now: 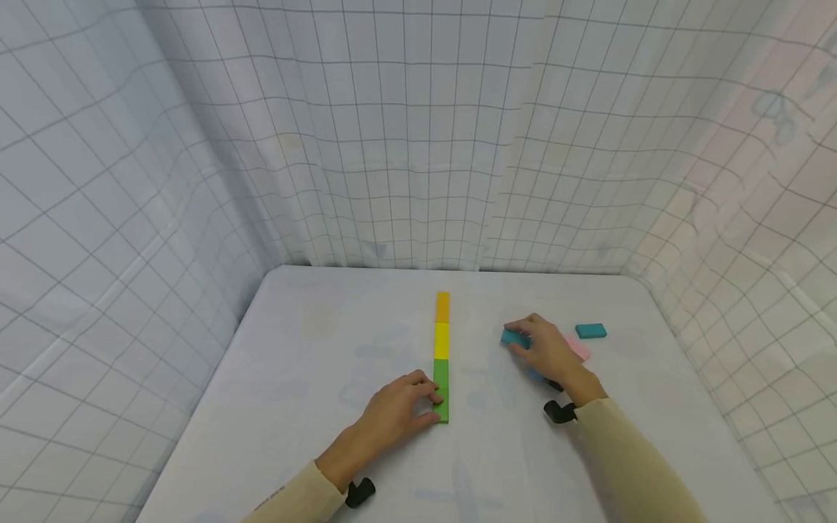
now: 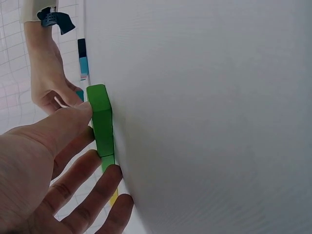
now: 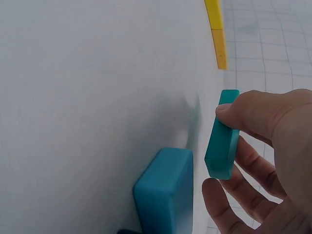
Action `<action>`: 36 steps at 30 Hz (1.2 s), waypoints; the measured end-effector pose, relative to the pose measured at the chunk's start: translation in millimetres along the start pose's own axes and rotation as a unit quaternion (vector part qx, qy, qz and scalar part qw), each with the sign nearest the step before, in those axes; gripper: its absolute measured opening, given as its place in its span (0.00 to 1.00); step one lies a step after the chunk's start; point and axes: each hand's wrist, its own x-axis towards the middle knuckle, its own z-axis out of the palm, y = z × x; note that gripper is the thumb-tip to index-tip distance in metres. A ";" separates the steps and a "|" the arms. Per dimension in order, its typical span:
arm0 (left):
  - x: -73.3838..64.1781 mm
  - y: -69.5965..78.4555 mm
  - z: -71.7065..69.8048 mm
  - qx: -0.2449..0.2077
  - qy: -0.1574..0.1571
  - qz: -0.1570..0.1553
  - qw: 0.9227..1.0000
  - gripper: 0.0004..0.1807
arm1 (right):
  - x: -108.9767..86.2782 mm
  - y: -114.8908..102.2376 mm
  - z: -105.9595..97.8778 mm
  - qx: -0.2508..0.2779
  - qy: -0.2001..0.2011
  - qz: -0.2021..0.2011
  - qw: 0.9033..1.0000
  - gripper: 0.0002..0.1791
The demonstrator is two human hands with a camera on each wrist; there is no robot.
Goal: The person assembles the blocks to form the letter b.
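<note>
My left hand (image 1: 395, 410) pinches the nearest green block (image 2: 103, 131), thumb at its near end and fingers along its side. That block ends a straight row on the table, followed by a second green block (image 1: 441, 372), a yellow block (image 1: 442, 340) and an orange block (image 1: 442, 306). To the right of the row, my right hand (image 1: 546, 349) holds a teal block (image 3: 223, 139) between thumb and fingers, raised off the table and tilted. Under the right wrist lies a blue block (image 3: 163, 190), partly hidden in the head view.
A pink block (image 1: 579, 349) shows beside my right wrist, with another teal block (image 1: 591, 331) beyond it. A black piece (image 1: 555, 386) peeks out below the right hand. Grid-patterned curtains (image 1: 418, 145) enclose the white table (image 1: 314, 327) at the back and sides.
</note>
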 end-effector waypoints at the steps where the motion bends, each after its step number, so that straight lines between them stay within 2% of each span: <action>1: 0.0 0.1 -0.3 -0.001 0.000 0.001 1.000 0.14 | 0.1 -0.7 0.8 0.002 -0.002 -0.001 1.000 0.22; 20: 0.3 -1.3 0.6 0.010 0.001 0.007 1.000 0.14 | 8.9 -19.9 17.0 -0.003 -0.005 -0.031 1.000 0.22; 28: 2.0 -3.8 3.7 0.003 0.002 0.014 1.000 0.13 | 15.5 -29.7 22.9 -0.012 -0.027 -0.021 0.999 0.23; 36: 1.9 -3.2 2.5 0.012 0.001 0.009 1.000 0.13 | 21.4 -38.6 25.9 -0.010 -0.041 -0.037 0.998 0.23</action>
